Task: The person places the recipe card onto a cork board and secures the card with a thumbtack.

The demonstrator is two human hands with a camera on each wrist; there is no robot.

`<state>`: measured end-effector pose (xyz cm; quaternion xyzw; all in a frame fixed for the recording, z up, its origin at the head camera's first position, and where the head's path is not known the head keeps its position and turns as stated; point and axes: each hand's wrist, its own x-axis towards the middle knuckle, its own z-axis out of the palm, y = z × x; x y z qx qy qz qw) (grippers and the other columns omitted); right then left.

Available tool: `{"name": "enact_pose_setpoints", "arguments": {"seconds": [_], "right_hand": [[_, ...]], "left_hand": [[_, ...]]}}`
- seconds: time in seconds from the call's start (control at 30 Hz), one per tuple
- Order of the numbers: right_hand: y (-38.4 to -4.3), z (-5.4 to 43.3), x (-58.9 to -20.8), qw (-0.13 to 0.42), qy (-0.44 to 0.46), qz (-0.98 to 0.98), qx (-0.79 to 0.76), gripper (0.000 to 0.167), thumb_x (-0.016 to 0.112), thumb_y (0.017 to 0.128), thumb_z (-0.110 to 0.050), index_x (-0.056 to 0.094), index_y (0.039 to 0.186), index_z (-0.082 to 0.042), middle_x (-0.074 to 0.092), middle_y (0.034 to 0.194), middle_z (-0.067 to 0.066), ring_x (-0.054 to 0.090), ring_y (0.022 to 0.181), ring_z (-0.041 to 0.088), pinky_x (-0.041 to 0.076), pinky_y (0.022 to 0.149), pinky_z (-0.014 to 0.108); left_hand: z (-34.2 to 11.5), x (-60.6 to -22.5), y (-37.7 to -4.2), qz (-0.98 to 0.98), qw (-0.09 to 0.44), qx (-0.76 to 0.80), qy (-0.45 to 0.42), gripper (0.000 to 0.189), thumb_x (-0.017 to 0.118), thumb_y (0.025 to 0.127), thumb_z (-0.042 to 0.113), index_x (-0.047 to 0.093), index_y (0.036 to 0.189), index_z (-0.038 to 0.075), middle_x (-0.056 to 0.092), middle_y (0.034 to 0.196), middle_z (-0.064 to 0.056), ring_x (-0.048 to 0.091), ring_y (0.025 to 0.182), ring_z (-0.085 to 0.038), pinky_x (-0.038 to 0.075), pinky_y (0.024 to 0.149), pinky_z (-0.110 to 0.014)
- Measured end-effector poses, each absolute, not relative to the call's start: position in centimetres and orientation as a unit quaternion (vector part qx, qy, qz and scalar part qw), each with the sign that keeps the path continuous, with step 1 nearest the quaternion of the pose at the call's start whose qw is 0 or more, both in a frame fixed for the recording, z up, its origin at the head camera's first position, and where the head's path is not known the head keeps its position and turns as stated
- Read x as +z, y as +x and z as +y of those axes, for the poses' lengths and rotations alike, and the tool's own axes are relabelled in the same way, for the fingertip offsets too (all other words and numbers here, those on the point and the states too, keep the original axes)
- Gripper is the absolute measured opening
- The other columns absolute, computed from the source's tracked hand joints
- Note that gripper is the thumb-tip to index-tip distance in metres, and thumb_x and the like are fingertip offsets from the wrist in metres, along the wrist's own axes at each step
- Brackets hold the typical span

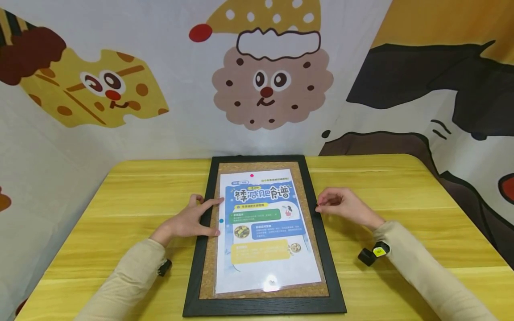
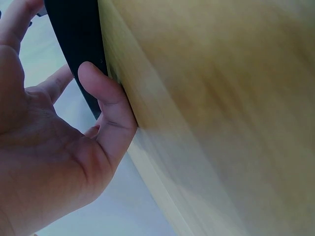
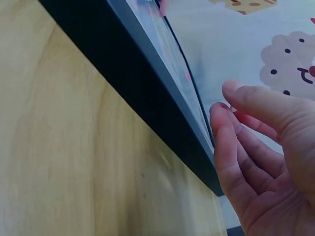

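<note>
A printed sheet in a clear plastic cover lies on a cork board with a black frame. A pink-red pushpin sits at the sheet's top edge, and a blue pushpin at its left edge. My left hand reaches over the frame's left side, its spread thumb and forefinger resting on the sheet's left edge. Beside the frame's right side, my right hand pinches a tiny yellow pushpin between thumb and forefinger, mostly hidden by the fingertips.
The board lies on a yellow wood-grain table, its far end near a cartoon-printed cloth. Black wrist devices show at the left cuff and, with a yellow label, at the right cuff.
</note>
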<state>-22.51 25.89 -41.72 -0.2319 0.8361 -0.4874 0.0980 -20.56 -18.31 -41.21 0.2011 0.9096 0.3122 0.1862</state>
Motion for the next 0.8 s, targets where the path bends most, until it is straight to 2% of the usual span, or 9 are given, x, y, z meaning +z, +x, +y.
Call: {"name": "enact_pose_setpoints", "arguments": {"seconds": [0.27,0.53,0.8], "right_hand": [[-22.9,24.7,-41.9,0.109,-0.234,0.832,-0.491,0.016,0.074,0.087,-0.011,0.068,0.097,-0.001,0.067,0.087,0.009,0.063,0.073,0.023,0.053,0.065,0.033],[-23.3,23.8,-42.2,0.095,-0.249,0.834,-0.484,0.014,0.074,0.086,-0.011,0.069,0.097,-0.003,0.067,0.089,0.005,0.060,0.079,0.021,0.050,0.071,0.028],[-23.4,22.8,-41.8,0.107,-0.246,0.837,-0.476,0.015,0.072,0.088,-0.013,0.071,0.100,-0.004,0.068,0.096,0.004,0.061,0.084,0.025,0.051,0.077,0.031]], "left_hand": [[-18.3,-41.3,-20.6,0.910,0.187,0.314,0.196,0.091,0.080,0.077,0.040,0.034,0.151,0.016,0.018,0.131,-0.028,0.040,0.108,-0.043,0.039,0.085,-0.056],[-18.3,-41.2,-20.6,0.910,0.186,0.313,0.199,0.091,0.080,0.077,0.040,0.033,0.151,0.015,0.018,0.131,-0.028,0.040,0.108,-0.043,0.040,0.084,-0.056],[-18.2,-41.1,-20.5,0.910,0.187,0.312,0.198,0.091,0.080,0.077,0.040,0.033,0.151,0.015,0.018,0.131,-0.029,0.041,0.107,-0.044,0.040,0.084,-0.056]]}}
